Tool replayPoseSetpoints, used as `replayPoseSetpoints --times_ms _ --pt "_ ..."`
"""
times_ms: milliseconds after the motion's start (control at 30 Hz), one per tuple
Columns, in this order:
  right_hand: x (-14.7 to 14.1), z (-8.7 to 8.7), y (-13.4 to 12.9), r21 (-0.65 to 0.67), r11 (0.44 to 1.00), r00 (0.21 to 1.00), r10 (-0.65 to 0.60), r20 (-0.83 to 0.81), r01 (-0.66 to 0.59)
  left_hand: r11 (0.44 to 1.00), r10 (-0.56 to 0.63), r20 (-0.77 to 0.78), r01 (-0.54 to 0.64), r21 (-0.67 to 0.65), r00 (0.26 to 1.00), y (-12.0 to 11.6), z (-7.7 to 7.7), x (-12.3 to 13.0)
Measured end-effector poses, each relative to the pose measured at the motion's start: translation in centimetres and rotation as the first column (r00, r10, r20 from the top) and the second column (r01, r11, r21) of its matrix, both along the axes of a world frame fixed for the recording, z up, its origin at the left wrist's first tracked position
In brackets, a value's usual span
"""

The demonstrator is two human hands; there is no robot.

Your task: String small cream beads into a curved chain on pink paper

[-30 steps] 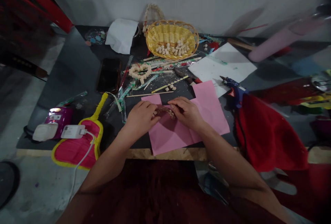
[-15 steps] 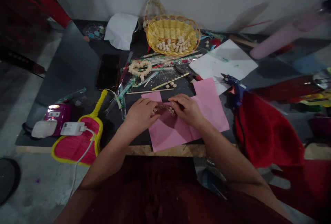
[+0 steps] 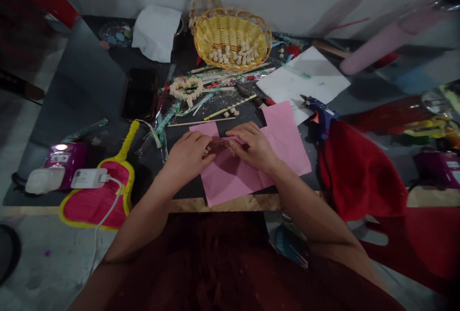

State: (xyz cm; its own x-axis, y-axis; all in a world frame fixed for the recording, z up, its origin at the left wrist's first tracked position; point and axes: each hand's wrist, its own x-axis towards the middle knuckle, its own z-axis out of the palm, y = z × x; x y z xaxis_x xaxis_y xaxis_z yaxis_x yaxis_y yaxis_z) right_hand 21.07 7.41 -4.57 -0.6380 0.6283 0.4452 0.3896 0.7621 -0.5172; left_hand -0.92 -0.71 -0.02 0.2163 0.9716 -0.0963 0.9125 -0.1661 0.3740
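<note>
Between my hands is a curved, knobbly, brownish beaded-looking piece (image 3: pixel 220 144), held just above a sheet of pink paper (image 3: pixel 233 181). My left hand (image 3: pixel 192 155) is closed on its left end, the thumb low and the fingers curled over. My right hand (image 3: pixel 253 145) pinches the right end between thumb and fingers. The fingers hide both ends of the piece. Behind them, a few small pale cubes (image 3: pixel 232 111) lie beside thin sticks (image 3: pixel 201 121). A pale loop made of small blocks (image 3: pixel 187 89) rests farther back on the left.
A yellow wicker basket (image 3: pixel 233 23) with small pale pieces stands at the back. Pliers (image 3: pixel 251 95), white paper (image 3: pixel 312 78) and a blue glue gun (image 3: pixel 319 112) lie right. At left are a phone (image 3: pixel 140 94), a pink-and-yellow fan-shaped thing (image 3: pixel 100 196) and a purple power socket (image 3: pixel 72 160).
The whole view has shifted a little, so the table's things appear farther left and slightly higher. Both hands keep their hold on the curved piece, with little visible change in grip.
</note>
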Motion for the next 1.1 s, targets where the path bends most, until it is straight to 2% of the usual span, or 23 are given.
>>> replayPoseSetpoints --times_ms 233,467,633,1100 --pt "-0.5 -0.1 -0.4 0.069 0.997 0.997 0.039 0.068 -0.043 1.0 0.002 -0.061 -0.001 0.004 0.998 0.2 -0.3 0.2" --pt "-1.3 0.1 -1.4 -0.01 1.0 0.975 -0.009 0.221 0.011 1.0 0.004 -0.053 -0.004 0.007 0.999 0.2 -0.5 0.2" --pt "-1.4 0.1 -1.4 -0.037 0.999 0.973 -0.004 0.231 0.012 1.0 -0.003 -0.025 0.004 0.026 1.0 0.2 -0.7 0.1" --pt "-1.7 -0.1 -1.5 -0.018 0.999 0.97 -0.044 0.238 0.049 1.0 0.023 -0.088 -0.023 0.006 0.996 0.4 -0.2 0.7"
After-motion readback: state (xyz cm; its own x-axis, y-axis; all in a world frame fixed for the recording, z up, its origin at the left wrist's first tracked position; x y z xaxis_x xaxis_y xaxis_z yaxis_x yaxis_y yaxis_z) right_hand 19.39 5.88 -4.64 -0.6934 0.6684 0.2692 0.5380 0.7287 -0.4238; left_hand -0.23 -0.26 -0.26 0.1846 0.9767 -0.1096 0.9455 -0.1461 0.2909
